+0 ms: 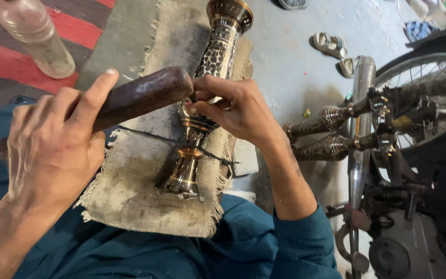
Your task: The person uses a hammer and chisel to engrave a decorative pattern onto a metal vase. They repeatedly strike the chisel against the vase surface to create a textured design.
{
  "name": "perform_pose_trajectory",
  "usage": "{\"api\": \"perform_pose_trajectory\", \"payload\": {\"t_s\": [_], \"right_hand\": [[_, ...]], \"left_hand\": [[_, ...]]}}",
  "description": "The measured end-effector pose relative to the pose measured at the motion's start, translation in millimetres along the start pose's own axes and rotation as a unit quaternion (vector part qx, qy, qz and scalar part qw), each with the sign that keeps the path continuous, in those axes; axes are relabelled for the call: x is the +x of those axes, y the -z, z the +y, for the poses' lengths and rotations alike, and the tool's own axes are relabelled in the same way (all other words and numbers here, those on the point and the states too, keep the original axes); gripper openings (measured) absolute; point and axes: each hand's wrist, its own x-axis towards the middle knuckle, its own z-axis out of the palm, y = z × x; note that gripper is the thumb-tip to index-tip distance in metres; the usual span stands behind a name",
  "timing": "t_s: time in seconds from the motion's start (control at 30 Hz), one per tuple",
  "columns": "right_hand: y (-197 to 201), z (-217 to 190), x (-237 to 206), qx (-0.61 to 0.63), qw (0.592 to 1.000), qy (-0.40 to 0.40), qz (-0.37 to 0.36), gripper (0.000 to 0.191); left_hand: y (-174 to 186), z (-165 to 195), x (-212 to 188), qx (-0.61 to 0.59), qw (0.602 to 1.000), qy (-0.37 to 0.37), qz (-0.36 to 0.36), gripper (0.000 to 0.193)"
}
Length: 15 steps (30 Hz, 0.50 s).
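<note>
**Two hands work on a shiny metal vase**

The left hand [52, 150] holds a thick, dark wooden mallet [140, 95]. The fingers [37, 121] are curled tight around the handle, and the thumb lies straight along the top of it. The round head of the mallet points toward the other hand and sits very close to it.

The right hand [236, 108] rests on the metal vase [205, 98]. Its fingers are bent and pinched together around a small dark tool. Most of this tool is hidden by the fingers, so its shape is hard to tell. The tip of it seems to touch the vase near the middle.

The vase is tall and thin. It is dark with little shiny patterns, and it has gold and copper rings near its foot. It lies on its side on a piece of rough, frayed sackcloth [130, 191]. The cloth is spread over the person's lap, which is covered in blue-green clothes. The foot of the vase points toward the person, and the open mouth points away. A thin dark string [150, 137] runs across the cloth and over the narrow part of the vase.

Two more patterned vases [321, 134] lie on the grey floor to the right, next to a motorbike [403, 155]. A clear plastic bottle [34, 36] stands at the top left on a red and grey striped mat [78, 23]. A few sandals [329, 44] lie further away on the floor.
</note>
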Motion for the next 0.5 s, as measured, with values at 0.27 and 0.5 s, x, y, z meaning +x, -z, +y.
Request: {"api": "perform_pose_trajectory", "payload": {"t_s": [0.27,0.5], "right_hand": [[0.7,0.1,-5.0,-0.012,1.000,0.000,0.010,0.027],[2.1,1.6,-9.4,0.035,0.999,0.019,0.023,0.027]], "left_hand": [[0.8,3.5,4.9,-0.028,0.999,-0.007,0.041,0.092],[3.1,6.2,9.6,-0.091,0.995,0.012,0.035,0.086]]}}
